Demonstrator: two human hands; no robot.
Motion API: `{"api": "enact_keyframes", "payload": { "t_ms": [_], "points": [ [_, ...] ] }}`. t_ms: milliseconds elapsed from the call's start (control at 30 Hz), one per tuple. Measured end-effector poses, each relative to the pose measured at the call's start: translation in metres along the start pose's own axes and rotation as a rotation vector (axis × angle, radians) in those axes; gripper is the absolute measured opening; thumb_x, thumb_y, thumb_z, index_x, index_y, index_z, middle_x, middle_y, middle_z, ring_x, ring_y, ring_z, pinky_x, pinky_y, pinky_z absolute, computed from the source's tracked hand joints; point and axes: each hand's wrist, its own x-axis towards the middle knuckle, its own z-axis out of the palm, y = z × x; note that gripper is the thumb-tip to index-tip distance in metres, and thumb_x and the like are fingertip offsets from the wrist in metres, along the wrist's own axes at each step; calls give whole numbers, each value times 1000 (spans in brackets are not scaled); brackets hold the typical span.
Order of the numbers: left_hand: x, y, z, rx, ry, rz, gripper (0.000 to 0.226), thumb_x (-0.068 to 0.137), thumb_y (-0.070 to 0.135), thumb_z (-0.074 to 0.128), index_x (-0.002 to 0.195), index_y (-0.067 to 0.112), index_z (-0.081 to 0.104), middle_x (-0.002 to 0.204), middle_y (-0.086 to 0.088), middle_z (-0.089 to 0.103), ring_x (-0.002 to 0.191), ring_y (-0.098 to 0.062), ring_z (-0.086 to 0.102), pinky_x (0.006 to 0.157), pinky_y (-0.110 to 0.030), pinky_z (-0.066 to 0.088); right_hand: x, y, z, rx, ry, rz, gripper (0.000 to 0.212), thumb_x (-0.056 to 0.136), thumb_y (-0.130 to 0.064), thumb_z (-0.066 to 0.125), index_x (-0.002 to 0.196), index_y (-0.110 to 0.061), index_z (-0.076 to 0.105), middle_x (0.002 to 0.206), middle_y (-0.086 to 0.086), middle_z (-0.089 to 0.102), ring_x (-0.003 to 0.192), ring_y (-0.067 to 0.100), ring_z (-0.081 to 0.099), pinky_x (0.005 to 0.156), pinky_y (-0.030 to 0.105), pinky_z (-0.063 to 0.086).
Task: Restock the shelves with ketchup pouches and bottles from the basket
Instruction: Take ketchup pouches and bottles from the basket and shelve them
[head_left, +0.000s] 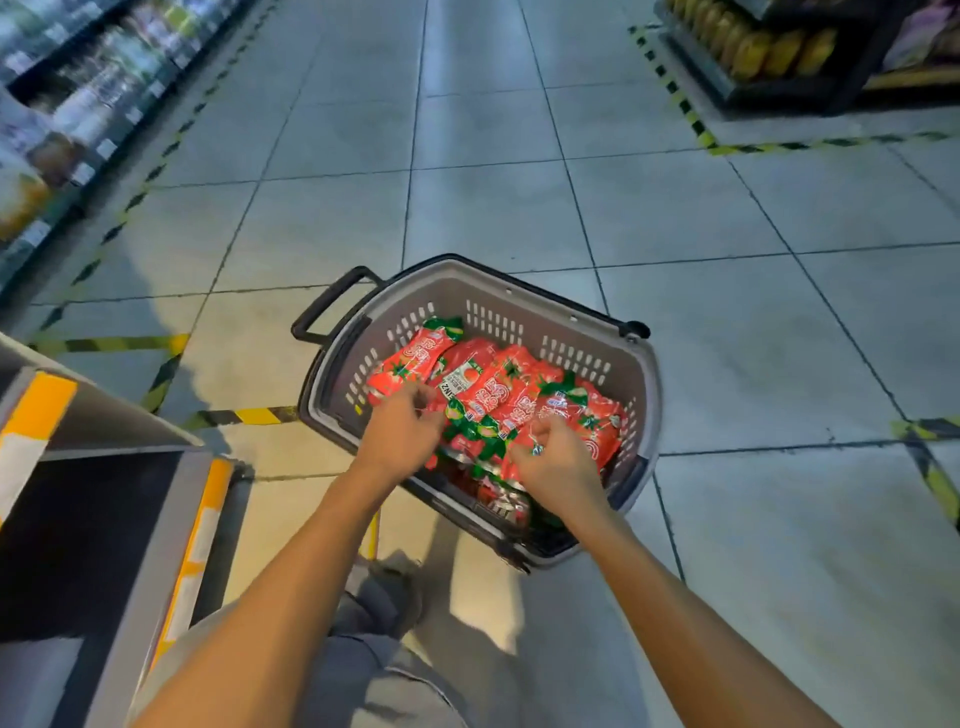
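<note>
At the far left, stocked shelves (62, 119) are seen along the aisle, blurred, with small price tags whose writing cannot be read. Below them, at the lower left, a grey shelf unit (130, 467) with orange-yellow edge strips and white labels is found; no text on them is legible. The floor (519, 156) is laid with pale grey tiles and is marked with yellow-and-black hazard tape (244, 415).

In the middle, a grey plastic basket (550, 322) with slotted walls and a black handle is set on the floor. It is filled with red ketchup pouches (498, 384) printed with green leaves and white lettering; on one pouch the letters "NZ" are made out upside down, the rest being hidden.

The left hand (402, 431) is lowered over the left side of the pile, its fingers curled down onto the pouches; whether a pouch is gripped cannot be told. The right hand (556, 462) is curled around the green top of a pouch near the basket's near side.

At the upper right, a dark display stand (779, 88) loaded with yellow packaged goods is seen.
</note>
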Motion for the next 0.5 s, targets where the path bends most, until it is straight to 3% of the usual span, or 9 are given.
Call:
{"api": "enact_keyframes", "payload": {
  "t_ms": [67,133,200,300,400,500],
  "points": [
    [24,-10,13,28,-28,-25,17,96,19,63,110,24,53,110,-1,61,71,-3,56,57,-19,38,15,13,8,12,28,96,47,93,-35,64,132,-15,46,119,1,53,106,19,54,82,34,46],
    [45,-22,22,57,-40,-55,30,95,18,63,124,16,53,121,-7,59,77,-10,58,69,-27,44,30,22,16,14,62,156,58,93,-35,67,139,-13,40,129,5,49,117,23,49,90,34,43],
    [63,-33,28,98,-48,-100,45,96,20,63,137,10,48,135,-12,55,102,-26,61,88,-39,49,44,29,24,22,99,182,65,90,-33,72,142,-14,38,137,10,46,123,25,45,95,36,41],
    [89,-50,32,227,-34,-131,60,96,28,59,149,9,37,150,-17,42,135,-37,43,109,-53,39,62,35,35,-10,129,246,75,89,-31,70,151,-23,28,151,15,33,138,36,32,108,47,36],
    [114,-64,33,337,-19,-114,62,99,33,54,153,11,32,159,-17,29,146,-38,26,117,-54,28,77,40,44,-63,153,331,87,87,-35,72,155,-29,18,153,18,27,139,39,29,107,53,37],
    [141,-80,36,395,-35,-96,55,102,35,46,151,11,34,158,-20,28,147,-39,23,118,-55,25,88,43,51,-109,206,392,96,85,-38,76,156,-27,14,148,21,32,134,38,34,104,52,43]
  ]
}}
